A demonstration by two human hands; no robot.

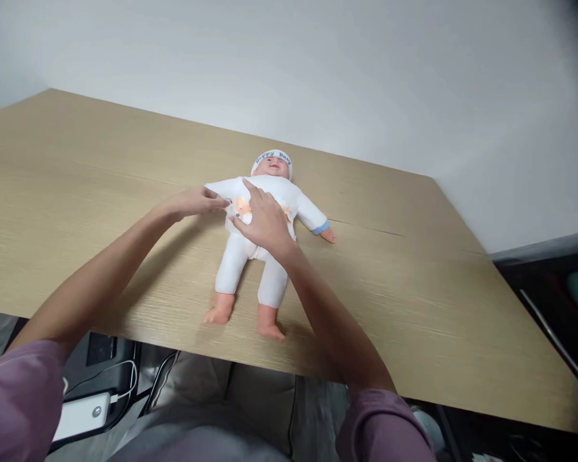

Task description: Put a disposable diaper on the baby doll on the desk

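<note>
A baby doll [274, 186] in a white outfit and a white cap with blue lettering lies on its back, head toward the wall. Its bare feet point toward me. At the doll's side, on my left, the fingers of my left hand [197, 201] are pinched together on the edge of the white shirt [230, 221]. My right hand [264, 218] rests over the doll's belly with thumb and fingers apart, partly hiding the printed picture on the shirt. One doll arm stretches out to the right, with a blue cuff; the other arm's end is hidden behind my left hand.
The doll lies on a wooden table [395, 301] that has a pale wall [318, 77] behind it. Below the near edge, at the left, a white power bank [81, 414] with a cable sits on a dark surface. Dark objects stand beyond the table's right edge.
</note>
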